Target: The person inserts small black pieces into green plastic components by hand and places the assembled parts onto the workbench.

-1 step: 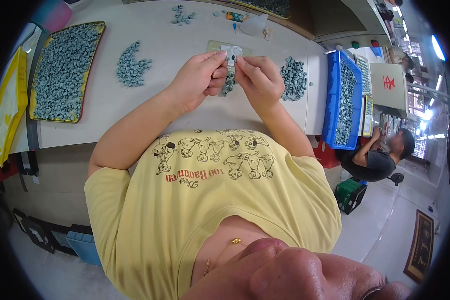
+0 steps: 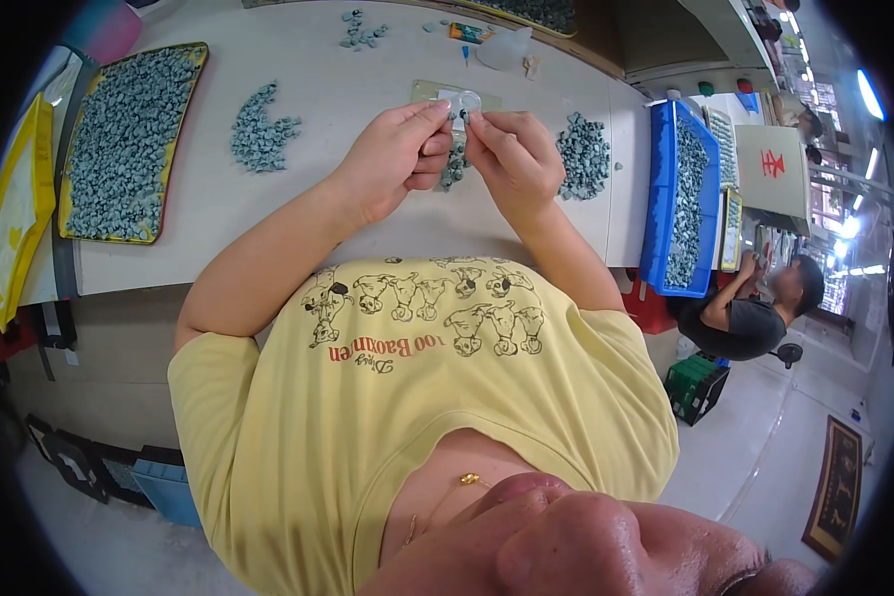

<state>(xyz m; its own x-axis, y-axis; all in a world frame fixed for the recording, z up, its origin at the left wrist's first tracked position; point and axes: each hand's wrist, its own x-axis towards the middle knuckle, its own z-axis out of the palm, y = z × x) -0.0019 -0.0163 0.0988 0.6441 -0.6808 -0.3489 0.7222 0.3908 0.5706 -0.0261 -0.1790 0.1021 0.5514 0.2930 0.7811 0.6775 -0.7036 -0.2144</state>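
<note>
Both of my hands meet above the white table, fingertips almost touching. My left hand [image 2: 395, 154] is closed in a pinch, with a small grey-green piece [image 2: 453, 115] at its thumb and fingertip. A similar small piece, dark on one side [image 2: 465, 114], sits in the pinch of my right hand [image 2: 517, 157]. Just beyond the fingertips, a clear round ring-like item [image 2: 470, 98] lies on a flat pale pad [image 2: 487, 102]. Beneath and between the hands is a small heap of grey-green pieces [image 2: 453, 169], partly covered by them. Exact shapes of the held pieces are too small to tell.
Loose piles of pieces lie left [image 2: 260, 131], right [image 2: 583, 157] and far [image 2: 365, 32]. A yellow-rimmed tray [image 2: 205, 77] stands left, a blue bin [image 2: 656, 214] right. Farther back are a glue-like tube [image 2: 470, 33] and a white bag [image 2: 507, 48]. Another person [image 2: 740, 320] sits at right.
</note>
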